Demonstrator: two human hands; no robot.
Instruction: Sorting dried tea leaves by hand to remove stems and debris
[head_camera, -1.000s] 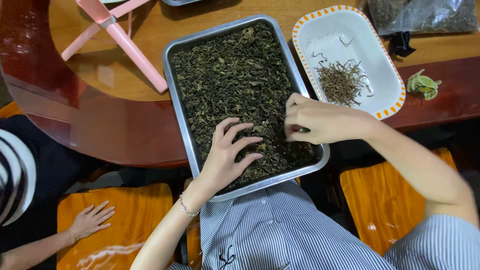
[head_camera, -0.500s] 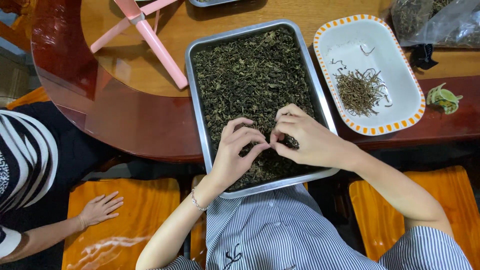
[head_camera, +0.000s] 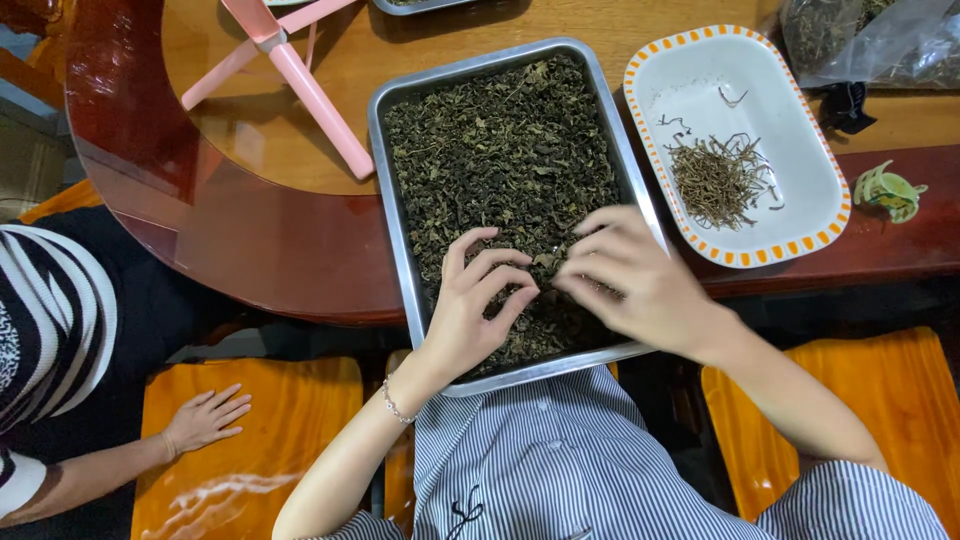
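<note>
A rectangular metal tray (head_camera: 389, 210) full of dark dried tea leaves (head_camera: 500, 150) lies on the table edge in front of me. My left hand (head_camera: 470, 305) rests on the leaves at the tray's near end, fingers spread and curled. My right hand (head_camera: 635, 280) lies beside it on the leaves, fingertips pointing left and nearly touching the left hand's fingers. Whether either hand pinches a leaf is hidden. A white oval dish with an orange-checked rim (head_camera: 800, 245), holding a small pile of thin brown stems (head_camera: 715, 180), sits right of the tray.
A pink stick-shaped frame (head_camera: 300, 85) lies on the table left of the tray. Clear plastic bags of leaves (head_camera: 870, 40) sit at the far right, with a small green object (head_camera: 888, 190). Another person's hand (head_camera: 205, 420) rests on an orange stool at the lower left.
My right hand has come down from the tray's right rim onto the leaves and closed in toward my left hand. The view has shifted, so the tray sits further right.
</note>
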